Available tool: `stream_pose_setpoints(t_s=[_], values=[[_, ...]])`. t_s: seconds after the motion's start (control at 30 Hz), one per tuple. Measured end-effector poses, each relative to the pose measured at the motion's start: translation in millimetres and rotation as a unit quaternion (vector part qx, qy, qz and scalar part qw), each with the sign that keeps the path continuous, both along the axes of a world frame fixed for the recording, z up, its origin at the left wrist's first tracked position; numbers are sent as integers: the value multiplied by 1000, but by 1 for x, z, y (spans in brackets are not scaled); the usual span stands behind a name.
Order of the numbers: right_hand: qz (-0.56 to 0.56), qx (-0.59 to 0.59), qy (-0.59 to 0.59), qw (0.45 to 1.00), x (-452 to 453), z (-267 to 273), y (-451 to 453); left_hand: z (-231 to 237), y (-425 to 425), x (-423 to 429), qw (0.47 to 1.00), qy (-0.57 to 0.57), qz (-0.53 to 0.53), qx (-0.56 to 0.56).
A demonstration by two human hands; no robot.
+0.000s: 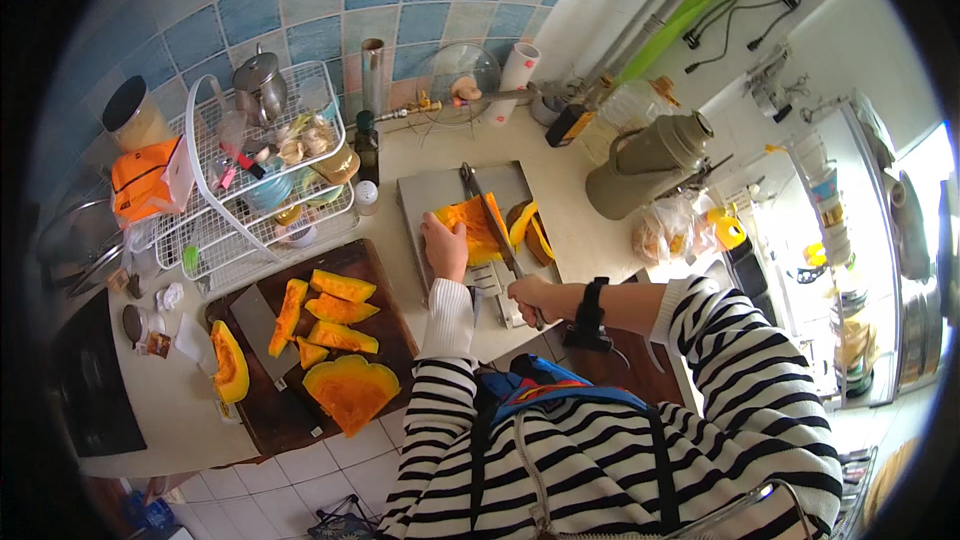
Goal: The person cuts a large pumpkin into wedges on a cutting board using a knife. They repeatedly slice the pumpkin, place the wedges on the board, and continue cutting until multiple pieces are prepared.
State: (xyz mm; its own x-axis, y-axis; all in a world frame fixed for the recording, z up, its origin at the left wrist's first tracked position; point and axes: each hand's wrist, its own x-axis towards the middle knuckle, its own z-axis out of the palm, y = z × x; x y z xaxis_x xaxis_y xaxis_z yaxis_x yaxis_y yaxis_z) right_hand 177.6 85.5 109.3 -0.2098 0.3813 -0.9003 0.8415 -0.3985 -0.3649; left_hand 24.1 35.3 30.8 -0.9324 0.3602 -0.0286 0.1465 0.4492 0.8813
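My left hand [445,246] presses on a thick chunk of orange pumpkin [474,226] that lies on a hinged lever cutter with a grey metal base [426,196]. My right hand [534,297] grips the handle of the cutter's long blade [498,228], which runs from a pivot at the far end toward me. Along its length, the blade crosses the pumpkin chunk near its right side. Cut pumpkin slices [534,234] rest on the base to the right of the blade. How deep the blade sits in the flesh cannot be told.
To the left, a dark wooden board [360,262] bears several pumpkin pieces and a cleaver [264,330]. Another pumpkin wedge [231,361] overlaps its left edge. A white wire rack [255,229] stands behind. Right of the cutter are a thermos flask [637,169] and a dark box [570,125].
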Motion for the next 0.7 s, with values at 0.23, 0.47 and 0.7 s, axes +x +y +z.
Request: stream_pose_setpoints(t_s=[0.23,0.47,0.7], values=[[-11,31,-9,999,3,-3,-3,38,-17,-5,985,110,-65,-112],[74,122,14,990,4,1,-14,76,7,61,862,123,-427,244],[144,233,63,960,10,5,-22,64,6,71,857,31,-477,191]])
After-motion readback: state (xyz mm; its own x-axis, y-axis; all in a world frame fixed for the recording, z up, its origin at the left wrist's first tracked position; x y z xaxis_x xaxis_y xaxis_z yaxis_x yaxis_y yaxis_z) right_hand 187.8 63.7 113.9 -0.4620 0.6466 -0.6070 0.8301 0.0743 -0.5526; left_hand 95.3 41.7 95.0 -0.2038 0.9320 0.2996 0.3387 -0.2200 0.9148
